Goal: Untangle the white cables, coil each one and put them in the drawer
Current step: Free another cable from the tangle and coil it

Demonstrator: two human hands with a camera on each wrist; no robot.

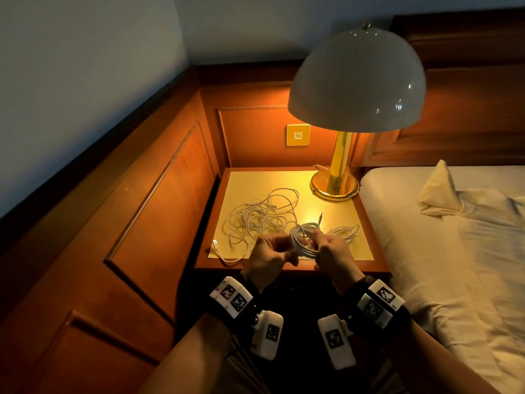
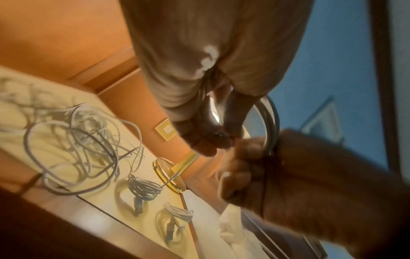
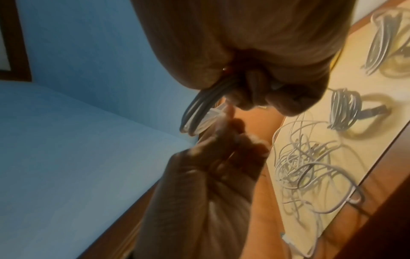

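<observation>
Both hands hold one white cable coil above the front of the nightstand. My right hand grips its bundled strands. My left hand pinches the coil from the left side, with its fingertips pressed together. A loose tangle of white cables lies on the tabletop behind the hands. Two finished coils lie to the right of the tangle. The drawer is not in view.
A brass lamp with a white dome shade stands at the back right of the nightstand. A USB plug lies near the front left corner. The bed is on the right, and wood panelling lines the left and back.
</observation>
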